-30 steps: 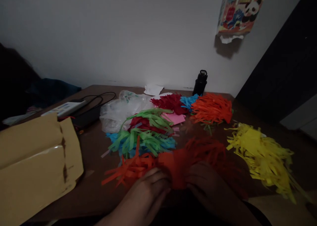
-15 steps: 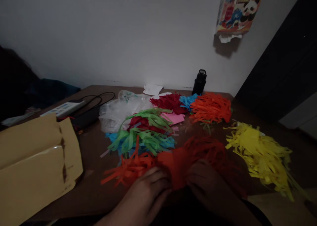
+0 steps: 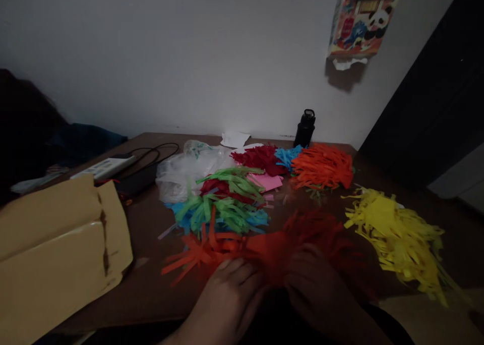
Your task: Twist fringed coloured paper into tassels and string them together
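Note:
A fringed strip of orange-red tissue paper [image 3: 264, 246] lies at the table's front edge, with cut fringes spreading out to its left and right. My left hand [image 3: 236, 292] is closed on the left part of its uncut middle. On the right part, my right hand [image 3: 312, 279] grips the same paper, its fingers curled and dim in shadow. Just beyond my hands sits a pile of green fringed paper [image 3: 227, 211] on top of blue fringed paper [image 3: 183, 216]. Yellow fringed paper [image 3: 393, 234] lies to the right of my right hand.
A tan padded envelope [image 3: 56, 254] covers the table's left side. Behind are a clear plastic bag [image 3: 192, 171], dark red fringes [image 3: 259, 157], an orange fringed bundle [image 3: 323, 166] and a black bottle [image 3: 304, 128]. A power strip [image 3: 102, 167] with cable lies back left. A tissue pack [image 3: 361, 19] hangs on the wall.
Both hands have stayed on the orange-red paper; its middle now looks narrower and more gathered between them. The view has shifted slightly.

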### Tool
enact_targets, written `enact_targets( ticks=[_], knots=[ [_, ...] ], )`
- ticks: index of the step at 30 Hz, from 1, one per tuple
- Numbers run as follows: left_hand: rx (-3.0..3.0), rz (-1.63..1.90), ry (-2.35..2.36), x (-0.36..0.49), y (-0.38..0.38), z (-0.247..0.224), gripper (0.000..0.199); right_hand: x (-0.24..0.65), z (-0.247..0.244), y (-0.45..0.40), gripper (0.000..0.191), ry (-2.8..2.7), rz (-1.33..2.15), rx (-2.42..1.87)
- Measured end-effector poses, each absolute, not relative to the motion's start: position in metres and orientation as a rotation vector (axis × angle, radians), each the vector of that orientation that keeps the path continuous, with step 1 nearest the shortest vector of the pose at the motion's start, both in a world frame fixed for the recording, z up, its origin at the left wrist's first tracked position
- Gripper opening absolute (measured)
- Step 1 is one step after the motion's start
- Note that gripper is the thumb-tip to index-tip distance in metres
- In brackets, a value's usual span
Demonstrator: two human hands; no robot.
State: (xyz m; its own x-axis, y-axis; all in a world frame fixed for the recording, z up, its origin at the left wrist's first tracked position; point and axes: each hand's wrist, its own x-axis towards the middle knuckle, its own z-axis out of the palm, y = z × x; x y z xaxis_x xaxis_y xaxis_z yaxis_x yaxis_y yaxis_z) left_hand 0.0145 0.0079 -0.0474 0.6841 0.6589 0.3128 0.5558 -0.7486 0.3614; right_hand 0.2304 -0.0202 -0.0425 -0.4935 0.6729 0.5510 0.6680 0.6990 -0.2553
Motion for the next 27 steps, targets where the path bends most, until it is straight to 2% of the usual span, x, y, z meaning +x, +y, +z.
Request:
enact_targets(
  ticks=[9, 14, 20, 24, 27],
  knots=[
    [2.598, 0.557, 0.976, 0.014, 0.006, -0.048, 0.016, 0.236, -0.059, -0.018, 0.018, -2.112, 0.343, -1.188],
    [2.601, 0.557, 1.005, 0.013, 0.006, -0.048, 0.025, 0.233, -0.060, -0.018, 0.015, -2.145, 0.138, -1.132],
    [2.670, 0.394, 0.757, 0.015, 0.007, -0.032, 0.028, 0.232, -0.072, -0.014, 0.029, -2.314, -0.129, -0.887],
    [2.785, 0.376, 1.054, 0.001, 0.020, -0.044, 0.046, 0.234, -0.075, -0.017, 0.034, -2.317, -0.215, -0.901],
    [2.813, 0.456, 1.433, -0.020, 0.035, -0.058, 0.036, 0.235, -0.076, -0.021, 0.035, -2.277, -0.329, -0.922]
  ],
)
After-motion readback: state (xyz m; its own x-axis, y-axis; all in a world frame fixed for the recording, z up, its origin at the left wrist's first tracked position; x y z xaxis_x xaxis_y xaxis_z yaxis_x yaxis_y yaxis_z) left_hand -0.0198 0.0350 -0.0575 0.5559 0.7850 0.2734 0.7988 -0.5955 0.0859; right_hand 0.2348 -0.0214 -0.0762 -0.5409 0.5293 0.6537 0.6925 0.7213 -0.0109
